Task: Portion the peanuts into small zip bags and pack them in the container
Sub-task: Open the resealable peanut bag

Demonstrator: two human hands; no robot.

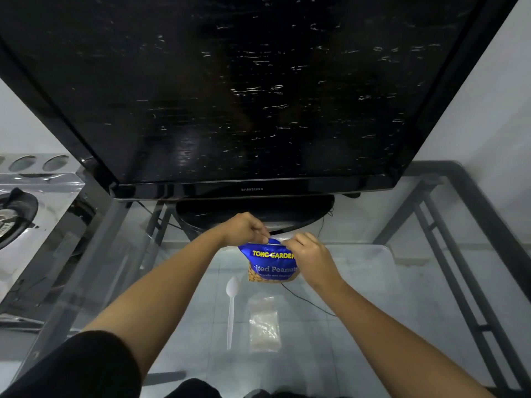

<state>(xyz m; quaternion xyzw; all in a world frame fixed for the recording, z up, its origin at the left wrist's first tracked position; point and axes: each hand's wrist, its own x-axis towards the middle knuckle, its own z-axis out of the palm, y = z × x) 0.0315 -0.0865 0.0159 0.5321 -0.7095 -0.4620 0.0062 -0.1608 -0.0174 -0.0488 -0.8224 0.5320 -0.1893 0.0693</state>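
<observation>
A blue packet of salted peanuts (270, 265) stands upright on the glass table (359, 297), just in front of the television's base. My left hand (244, 229) pinches the packet's top edge at the left. My right hand (309, 255) pinches the same edge at the right and covers the packet's right side. Nearer to me, a white plastic spoon (231, 308) lies lengthwise on the glass. Beside it on the right rests a small stack of clear zip bags (264, 326). No container is in view.
A large black television (230, 96) on a round base (255, 211) fills the far half of the table. A black cable (307, 301) runs under the glass. The grey metal table frame (448, 268) runs along the right. Shiny metal appliances (26, 214) stand at the left.
</observation>
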